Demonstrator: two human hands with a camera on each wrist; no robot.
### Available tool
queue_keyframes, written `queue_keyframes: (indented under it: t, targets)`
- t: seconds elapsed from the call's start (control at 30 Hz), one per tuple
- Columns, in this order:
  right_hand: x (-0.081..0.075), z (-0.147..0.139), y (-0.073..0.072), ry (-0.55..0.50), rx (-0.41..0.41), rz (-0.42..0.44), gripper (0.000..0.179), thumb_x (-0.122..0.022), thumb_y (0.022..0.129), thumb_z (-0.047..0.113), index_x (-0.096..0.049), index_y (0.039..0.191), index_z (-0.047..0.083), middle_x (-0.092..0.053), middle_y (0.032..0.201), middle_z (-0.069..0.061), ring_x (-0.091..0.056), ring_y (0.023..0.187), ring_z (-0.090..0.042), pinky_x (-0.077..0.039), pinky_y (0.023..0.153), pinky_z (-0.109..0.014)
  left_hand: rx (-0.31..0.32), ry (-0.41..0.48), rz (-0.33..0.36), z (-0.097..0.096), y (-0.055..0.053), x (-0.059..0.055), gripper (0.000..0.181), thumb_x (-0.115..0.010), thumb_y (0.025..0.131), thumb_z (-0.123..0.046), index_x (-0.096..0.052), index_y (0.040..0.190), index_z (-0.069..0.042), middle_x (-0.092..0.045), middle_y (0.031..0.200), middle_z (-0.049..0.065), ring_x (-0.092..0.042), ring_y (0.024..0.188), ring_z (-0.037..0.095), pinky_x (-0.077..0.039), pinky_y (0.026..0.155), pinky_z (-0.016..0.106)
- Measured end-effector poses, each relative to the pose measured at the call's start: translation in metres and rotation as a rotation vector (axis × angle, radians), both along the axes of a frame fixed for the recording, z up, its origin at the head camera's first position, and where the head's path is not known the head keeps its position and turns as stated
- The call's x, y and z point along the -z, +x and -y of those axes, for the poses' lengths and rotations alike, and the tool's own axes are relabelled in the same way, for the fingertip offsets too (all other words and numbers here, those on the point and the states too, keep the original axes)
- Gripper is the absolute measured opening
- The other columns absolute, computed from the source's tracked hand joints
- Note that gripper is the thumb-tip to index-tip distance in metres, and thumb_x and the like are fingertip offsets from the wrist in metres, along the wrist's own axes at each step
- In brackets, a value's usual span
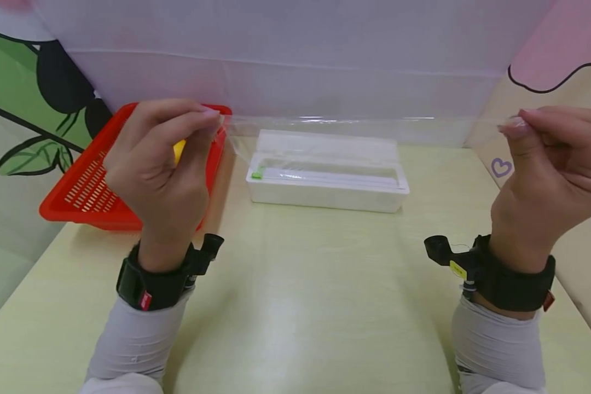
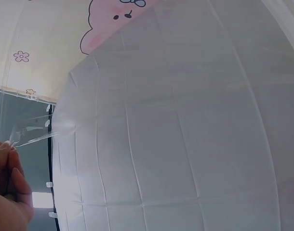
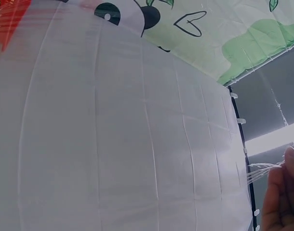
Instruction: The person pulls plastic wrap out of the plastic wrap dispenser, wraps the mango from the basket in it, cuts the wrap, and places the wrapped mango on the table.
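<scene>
A sheet of clear cling film (image 1: 320, 121) is stretched in the air between my two hands. My left hand (image 1: 162, 158) pinches one upper corner between thumb and fingertips, and in the left wrist view the film gathers into creases at that left hand (image 2: 9, 178). The opposite corner is pinched by my right hand (image 1: 551, 158); the right wrist view shows bunched film at the fingertips of the right hand (image 3: 284, 187). Behind the film, a white cling film box (image 1: 327, 196) stands on the table with its lid raised. A green slider (image 1: 257, 174) sits at its left end.
A red plastic basket (image 1: 91, 183) stands at the table's left, partly hidden by my left hand, with something yellow (image 1: 179, 150) inside. The pale wooden table (image 1: 295, 295) reaches back to a whitish curtain (image 1: 295, 65). Printed fabric panels flank both sides.
</scene>
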State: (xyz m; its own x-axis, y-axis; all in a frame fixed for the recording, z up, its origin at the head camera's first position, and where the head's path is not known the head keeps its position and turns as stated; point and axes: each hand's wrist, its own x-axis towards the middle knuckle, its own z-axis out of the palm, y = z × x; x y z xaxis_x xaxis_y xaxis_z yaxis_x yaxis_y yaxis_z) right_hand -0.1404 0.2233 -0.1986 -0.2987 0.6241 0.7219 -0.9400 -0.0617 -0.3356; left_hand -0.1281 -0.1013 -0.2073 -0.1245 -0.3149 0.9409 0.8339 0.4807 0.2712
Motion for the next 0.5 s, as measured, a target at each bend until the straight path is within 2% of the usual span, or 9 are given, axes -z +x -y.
queue_keyframes:
  t: [0.13, 0.23, 0.33, 0.4, 0.5]
  targets:
    - [0.001, -0.001, 0.002, 0.003, -0.019, -0.005, 0.032, -0.080, 0.065, -0.021, -0.050, 0.071, -0.030, -0.058, 0.070, -0.024, -0.062, 0.061, -0.033, -0.054, 0.064, -0.033, 0.025, 0.001, 0.001, 0.001, 0.001, 0.000, 0.005, -0.081, 0.081, -0.003, -0.078, 0.083, 0.000, -0.072, 0.082, 0.015, -0.067, 0.080, 0.033, -0.054, 0.074, 0.029]
    - [0.003, -0.005, 0.002, 0.020, -0.075, -0.012, 0.031, -0.078, 0.065, -0.023, -0.049, 0.071, -0.031, -0.057, 0.069, -0.025, -0.061, 0.060, -0.033, -0.055, 0.064, -0.033, 0.090, -0.006, 0.019, 0.006, 0.002, -0.001, 0.005, -0.081, 0.079, 0.000, -0.077, 0.082, 0.002, -0.071, 0.081, 0.018, -0.066, 0.079, 0.032, -0.050, 0.070, 0.025]
    - [0.007, -0.014, 0.005, 0.061, -0.176, -0.035, 0.032, -0.077, 0.064, -0.025, -0.047, 0.069, -0.031, -0.056, 0.068, -0.026, -0.061, 0.060, -0.034, -0.056, 0.063, -0.033, 0.195, -0.026, 0.071, 0.015, 0.005, -0.002, 0.007, -0.082, 0.077, 0.003, -0.076, 0.080, 0.006, -0.070, 0.079, 0.021, -0.066, 0.078, 0.030, -0.046, 0.065, 0.023]
    - [0.011, -0.021, 0.006, 0.100, -0.275, -0.074, 0.031, -0.076, 0.062, -0.026, -0.046, 0.066, -0.030, -0.055, 0.068, -0.027, -0.062, 0.059, -0.035, -0.057, 0.063, -0.034, 0.273, -0.039, 0.103, 0.023, 0.008, -0.003, 0.010, -0.082, 0.076, 0.004, -0.074, 0.078, 0.010, -0.070, 0.078, 0.021, -0.066, 0.077, 0.028, -0.044, 0.064, 0.023]
    - [0.018, -0.032, 0.010, 0.194, -0.460, -0.137, 0.026, -0.074, 0.063, -0.027, -0.048, 0.065, -0.027, -0.057, 0.070, -0.030, -0.063, 0.062, -0.038, -0.058, 0.066, -0.036, 0.464, -0.042, 0.124, 0.034, 0.012, -0.003, 0.016, -0.083, 0.073, 0.009, -0.069, 0.075, 0.017, -0.068, 0.075, 0.022, -0.066, 0.075, 0.029, -0.051, 0.067, 0.026]
